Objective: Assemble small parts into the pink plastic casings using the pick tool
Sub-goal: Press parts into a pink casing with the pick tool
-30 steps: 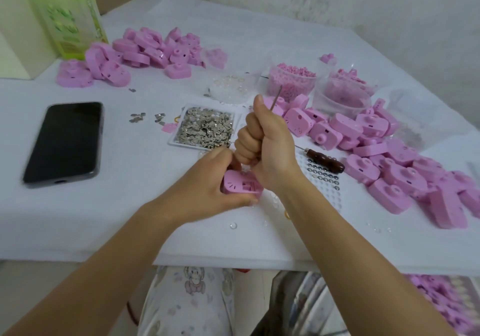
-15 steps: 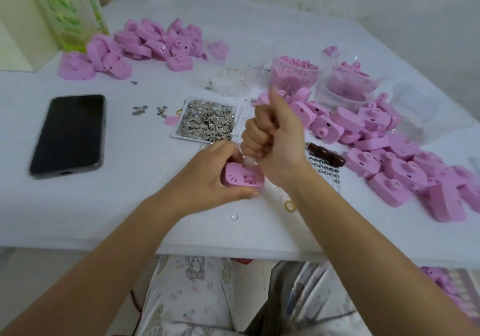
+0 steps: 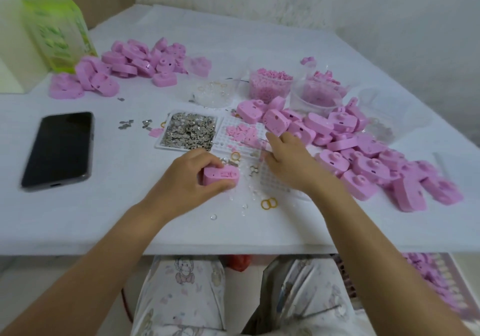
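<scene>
My left hand [image 3: 187, 180] grips a pink casing [image 3: 220, 176] and holds it down on the white table near the front edge. My right hand [image 3: 288, 161] reaches forward over the white peg tray [image 3: 270, 182], its fingers toward a small heap of pink parts [image 3: 241, 132]. A thin blurred tip of the pick tool [image 3: 255, 141] shows just past those fingers; the handle is hidden in the hand. A square tray of small metal pieces [image 3: 189, 130] lies left of the peg tray.
A large pile of pink casings [image 3: 363, 154] fills the right side; another pile [image 3: 135, 60] lies back left by a green bottle [image 3: 57, 32]. Clear cups of pink parts [image 3: 270, 84] stand behind. A black phone [image 3: 58, 148] lies left. Yellow rings [image 3: 268, 203] lie near the table edge.
My right hand came off the casing, where it gripped the pick upright in a fist, and moved right and forward over the peg tray. The left hand lowered the casing onto the table.
</scene>
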